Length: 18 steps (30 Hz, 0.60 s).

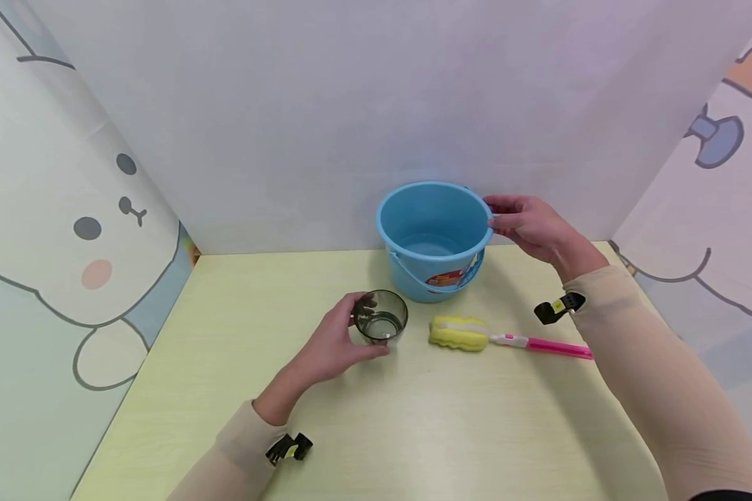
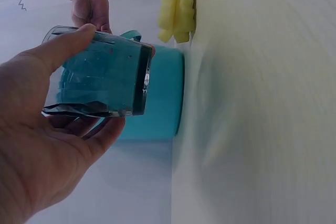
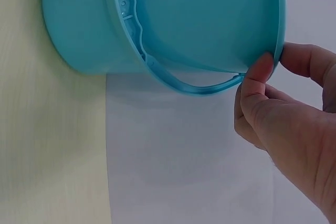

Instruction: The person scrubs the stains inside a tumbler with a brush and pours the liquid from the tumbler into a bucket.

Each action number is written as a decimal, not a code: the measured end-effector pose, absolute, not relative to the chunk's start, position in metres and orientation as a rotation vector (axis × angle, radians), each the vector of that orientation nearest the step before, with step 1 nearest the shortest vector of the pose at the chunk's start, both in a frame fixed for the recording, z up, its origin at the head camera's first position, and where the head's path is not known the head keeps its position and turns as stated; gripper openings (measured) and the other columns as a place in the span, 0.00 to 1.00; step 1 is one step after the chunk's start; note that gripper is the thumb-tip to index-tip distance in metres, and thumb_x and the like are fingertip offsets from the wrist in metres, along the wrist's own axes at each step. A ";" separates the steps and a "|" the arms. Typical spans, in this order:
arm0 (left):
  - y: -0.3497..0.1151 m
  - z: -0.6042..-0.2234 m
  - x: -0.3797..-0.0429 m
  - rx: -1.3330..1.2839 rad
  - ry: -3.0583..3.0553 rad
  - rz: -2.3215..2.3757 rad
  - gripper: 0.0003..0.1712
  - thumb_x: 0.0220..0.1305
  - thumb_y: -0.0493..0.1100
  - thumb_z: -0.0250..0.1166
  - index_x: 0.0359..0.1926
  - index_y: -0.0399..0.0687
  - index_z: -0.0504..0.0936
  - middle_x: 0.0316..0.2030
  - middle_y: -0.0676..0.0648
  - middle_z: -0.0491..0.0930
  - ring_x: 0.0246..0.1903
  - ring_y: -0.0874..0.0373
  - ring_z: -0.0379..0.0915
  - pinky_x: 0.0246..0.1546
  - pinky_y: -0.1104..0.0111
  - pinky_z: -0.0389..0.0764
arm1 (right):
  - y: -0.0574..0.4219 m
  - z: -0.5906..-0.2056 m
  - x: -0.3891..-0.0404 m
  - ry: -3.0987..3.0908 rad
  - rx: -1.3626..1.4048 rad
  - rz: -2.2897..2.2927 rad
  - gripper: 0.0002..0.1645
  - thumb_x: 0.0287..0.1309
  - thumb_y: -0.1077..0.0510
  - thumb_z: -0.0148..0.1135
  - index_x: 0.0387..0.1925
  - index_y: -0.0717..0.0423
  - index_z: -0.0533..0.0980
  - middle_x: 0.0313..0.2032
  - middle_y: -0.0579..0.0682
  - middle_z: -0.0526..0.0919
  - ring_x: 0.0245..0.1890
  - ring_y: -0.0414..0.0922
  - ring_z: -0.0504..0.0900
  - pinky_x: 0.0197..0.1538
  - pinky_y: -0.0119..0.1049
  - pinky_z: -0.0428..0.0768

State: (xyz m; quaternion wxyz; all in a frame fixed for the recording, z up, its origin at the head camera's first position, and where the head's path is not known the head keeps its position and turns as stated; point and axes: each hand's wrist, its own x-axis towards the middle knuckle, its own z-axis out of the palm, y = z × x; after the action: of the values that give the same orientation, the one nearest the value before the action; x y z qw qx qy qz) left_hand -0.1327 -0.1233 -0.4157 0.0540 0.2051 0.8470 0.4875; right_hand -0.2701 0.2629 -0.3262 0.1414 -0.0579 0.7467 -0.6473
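My left hand (image 1: 332,351) grips a dark, see-through glass cup (image 1: 382,325), thumb on the near side and fingers round the far side. In the left wrist view the cup (image 2: 105,74) is held above the tabletop, in front of the bucket. At the back of the table stands a light blue plastic bucket (image 1: 407,273), upright, its handle hanging down the front. My right hand (image 1: 533,226) pinches the bucket's right rim between thumb and fingers, near where the handle (image 3: 205,88) joins it.
A bottle brush (image 1: 460,333) with a yellow sponge head and a pink-and-white handle lies right of the cup, before the bucket. The pale yellow table (image 1: 451,431) meets a plain white wall (image 1: 288,125) behind; cartoon-printed panels (image 1: 56,209) flank both sides.
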 end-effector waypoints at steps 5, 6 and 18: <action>-0.133 -0.406 -0.139 0.606 2.625 1.480 0.54 0.53 0.46 0.86 0.74 0.42 0.65 0.66 0.46 0.75 0.66 0.50 0.73 0.65 0.53 0.78 | 0.262 -0.326 -0.270 2.160 -0.167 -1.861 0.35 0.79 0.68 0.53 0.81 0.64 0.57 0.74 0.63 0.64 0.69 0.61 0.69 0.58 0.29 0.82; -0.134 -0.405 -0.140 0.603 2.638 1.476 0.54 0.53 0.46 0.86 0.74 0.42 0.65 0.66 0.46 0.75 0.66 0.50 0.73 0.65 0.53 0.78 | 0.262 -0.326 -0.270 2.162 -0.169 -1.859 0.35 0.79 0.68 0.53 0.81 0.64 0.57 0.74 0.63 0.64 0.69 0.61 0.69 0.58 0.29 0.82; -0.146 -0.380 -0.159 0.568 2.741 1.458 0.55 0.55 0.46 0.85 0.75 0.38 0.63 0.64 0.39 0.75 0.64 0.45 0.73 0.64 0.51 0.79 | 0.263 -0.326 -0.268 2.204 -0.162 -1.822 0.35 0.79 0.67 0.54 0.81 0.63 0.58 0.75 0.63 0.64 0.72 0.64 0.66 0.61 0.34 0.82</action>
State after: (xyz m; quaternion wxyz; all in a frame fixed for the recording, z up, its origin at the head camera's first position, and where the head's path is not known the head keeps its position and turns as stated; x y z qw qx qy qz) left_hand -0.1591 -0.1457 -0.3802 -0.0074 0.1800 0.8684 0.4619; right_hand -0.2682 0.2629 -0.3265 0.1382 -0.0559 0.7620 -0.6301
